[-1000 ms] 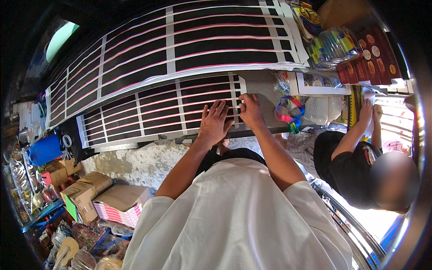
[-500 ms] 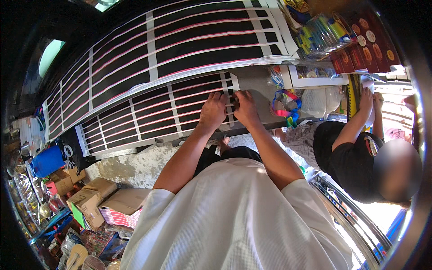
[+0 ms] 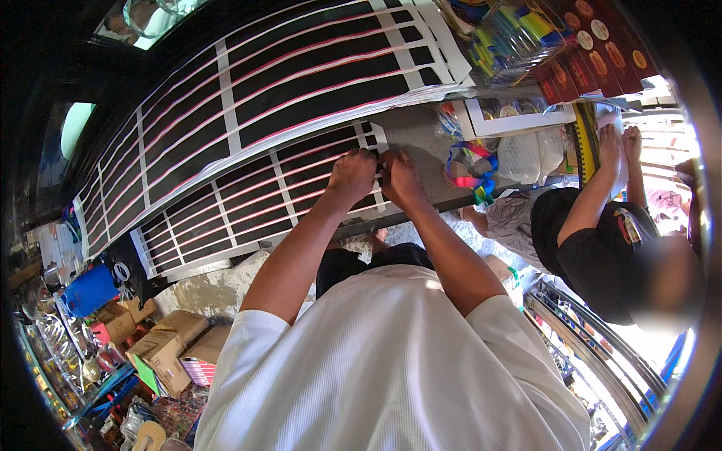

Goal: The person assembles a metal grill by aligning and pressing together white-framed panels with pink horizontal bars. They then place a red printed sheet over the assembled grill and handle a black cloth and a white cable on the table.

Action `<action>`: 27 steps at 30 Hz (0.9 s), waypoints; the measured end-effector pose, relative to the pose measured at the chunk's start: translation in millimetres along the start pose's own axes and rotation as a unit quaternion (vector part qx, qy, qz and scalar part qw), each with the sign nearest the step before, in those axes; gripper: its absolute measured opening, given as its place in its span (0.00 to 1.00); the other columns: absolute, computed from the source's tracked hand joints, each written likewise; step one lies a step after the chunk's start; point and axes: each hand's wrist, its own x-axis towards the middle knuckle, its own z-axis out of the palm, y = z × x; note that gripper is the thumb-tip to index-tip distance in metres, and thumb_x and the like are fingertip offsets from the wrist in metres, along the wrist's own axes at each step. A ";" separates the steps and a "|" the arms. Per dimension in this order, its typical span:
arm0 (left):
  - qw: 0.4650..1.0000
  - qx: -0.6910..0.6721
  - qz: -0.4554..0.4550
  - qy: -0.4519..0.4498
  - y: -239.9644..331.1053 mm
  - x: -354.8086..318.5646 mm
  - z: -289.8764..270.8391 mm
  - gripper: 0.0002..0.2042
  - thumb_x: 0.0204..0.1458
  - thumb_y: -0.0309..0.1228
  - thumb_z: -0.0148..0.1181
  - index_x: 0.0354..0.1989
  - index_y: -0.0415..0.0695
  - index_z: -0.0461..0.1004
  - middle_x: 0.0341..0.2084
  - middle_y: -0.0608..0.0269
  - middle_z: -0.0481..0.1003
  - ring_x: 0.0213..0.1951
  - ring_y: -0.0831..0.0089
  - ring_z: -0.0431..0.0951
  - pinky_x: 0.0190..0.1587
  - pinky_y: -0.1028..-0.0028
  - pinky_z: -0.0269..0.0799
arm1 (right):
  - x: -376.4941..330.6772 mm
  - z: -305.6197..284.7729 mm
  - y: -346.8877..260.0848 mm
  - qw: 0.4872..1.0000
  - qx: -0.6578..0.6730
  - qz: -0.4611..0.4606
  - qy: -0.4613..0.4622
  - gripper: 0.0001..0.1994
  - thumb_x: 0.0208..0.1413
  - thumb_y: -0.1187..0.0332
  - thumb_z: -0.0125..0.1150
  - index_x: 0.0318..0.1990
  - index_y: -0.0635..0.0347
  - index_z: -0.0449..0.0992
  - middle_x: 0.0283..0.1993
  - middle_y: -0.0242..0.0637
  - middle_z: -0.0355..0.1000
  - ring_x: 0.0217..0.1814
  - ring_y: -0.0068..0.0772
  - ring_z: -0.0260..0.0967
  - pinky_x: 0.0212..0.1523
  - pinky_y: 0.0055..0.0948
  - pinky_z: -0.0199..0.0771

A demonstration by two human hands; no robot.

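Pinching together at the striped sheet's [image 3: 263, 203] right end, left hand [image 3: 352, 174] and right hand [image 3: 401, 179] both grip closed; sheet runs toward eight o'clock along the surface [image 3: 410, 131].

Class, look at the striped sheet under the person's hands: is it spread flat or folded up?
Spread flat. The striped sheet lies open along the counter, its grid showing; both hands, left hand and right hand, press its right end.
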 end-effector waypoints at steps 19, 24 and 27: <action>0.995 0.050 0.088 -0.013 -1.9 14.9 -2.9 0.10 0.53 0.29 0.71 0.40 0.35 0.84 0.39 0.46 0.83 0.46 0.51 0.86 0.52 0.56 0.85 | -1.3 -9.0 -9.9 0.995 0.064 -0.058 0.051 0.15 0.51 0.81 0.64 0.48 0.65 0.75 0.47 0.58 0.74 0.56 0.70 0.70 0.60 0.62 0.72; 0.996 0.036 0.082 0.001 -5.2 13.9 7.2 0.11 0.53 0.30 0.71 0.41 0.36 0.83 0.40 0.46 0.82 0.47 0.51 0.85 0.54 0.55 0.83 | -0.9 -4.4 -7.5 0.996 0.038 -0.074 0.041 0.16 0.51 0.82 0.61 0.48 0.65 0.76 0.49 0.58 0.76 0.58 0.69 0.71 0.60 0.61 0.72; 0.997 0.022 0.073 0.014 -6.1 12.8 12.0 0.11 0.53 0.29 0.71 0.41 0.36 0.83 0.42 0.45 0.82 0.50 0.50 0.84 0.55 0.55 0.83 | -1.5 -2.1 -6.2 0.997 0.038 -0.043 0.045 0.16 0.52 0.83 0.61 0.49 0.66 0.76 0.49 0.58 0.76 0.57 0.70 0.70 0.58 0.61 0.72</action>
